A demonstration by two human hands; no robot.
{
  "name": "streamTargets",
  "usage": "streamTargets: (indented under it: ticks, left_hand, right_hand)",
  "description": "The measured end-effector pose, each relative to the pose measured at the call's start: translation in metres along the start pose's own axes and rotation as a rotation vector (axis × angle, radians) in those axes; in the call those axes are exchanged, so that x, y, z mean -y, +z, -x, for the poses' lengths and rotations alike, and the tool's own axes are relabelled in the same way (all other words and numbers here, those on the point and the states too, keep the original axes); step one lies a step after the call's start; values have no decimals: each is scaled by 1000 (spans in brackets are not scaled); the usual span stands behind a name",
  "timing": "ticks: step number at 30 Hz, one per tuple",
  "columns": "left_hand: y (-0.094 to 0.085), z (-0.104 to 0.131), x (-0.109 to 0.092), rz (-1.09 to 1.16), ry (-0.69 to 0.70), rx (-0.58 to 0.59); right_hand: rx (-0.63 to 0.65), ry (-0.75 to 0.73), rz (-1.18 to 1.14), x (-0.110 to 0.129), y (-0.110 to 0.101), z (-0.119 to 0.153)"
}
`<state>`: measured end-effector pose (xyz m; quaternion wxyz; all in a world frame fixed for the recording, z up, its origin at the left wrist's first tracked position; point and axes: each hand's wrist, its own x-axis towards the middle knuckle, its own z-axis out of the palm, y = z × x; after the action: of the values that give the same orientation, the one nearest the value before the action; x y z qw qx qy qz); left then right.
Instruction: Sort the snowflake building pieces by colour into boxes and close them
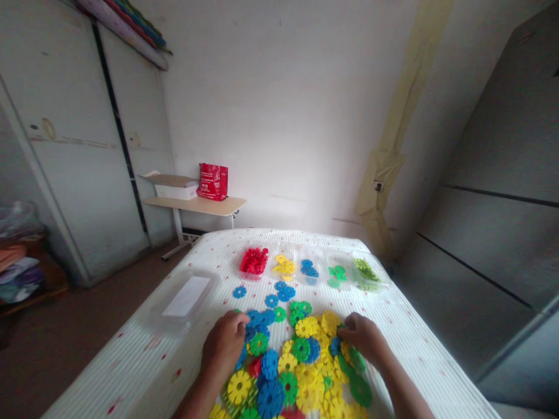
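Discs point(308, 381) at btm ctr were mostly yel., blue & green. Tablecloth point(161, 361) was white w/ ribbed stripes + red specks. Bag point(213, 181), mid-left, was red w/ white print. Wall point(283, 116), upper ctr, was off-white.

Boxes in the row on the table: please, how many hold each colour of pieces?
Box with red pieces: 1
Box with yellow pieces: 1
Box with blue pieces: 1
Box with green pieces: 1
Box with light green pieces: 1
Total: 5

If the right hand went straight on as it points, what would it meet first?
The right hand would probably meet the yellow notched disc just ahead, though depth is unclear.
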<state>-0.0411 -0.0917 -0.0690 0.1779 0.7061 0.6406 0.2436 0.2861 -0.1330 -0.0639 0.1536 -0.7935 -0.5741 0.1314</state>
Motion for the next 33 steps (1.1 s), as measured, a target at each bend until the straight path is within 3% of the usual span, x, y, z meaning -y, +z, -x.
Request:
streamTargets:
  ticks: [12, 16, 22, 33]
  left_hand:
    - [1, -1, 2, -7, 12, -5]
    - [2, -1, 2, -11, 1, -4]
    - [2, -1, 3, 2, 16, -16]
    - [1, -1, 2, 9, 11, -14]
  right_hand:
    - [-29, 23, -49, 5, 5, 0]
    - [-11, -33, -262, 2, 2, -2]
    - [243, -31, -787, 0, -9, 3]
    - [204, 5, -940, -6, -8, 3]
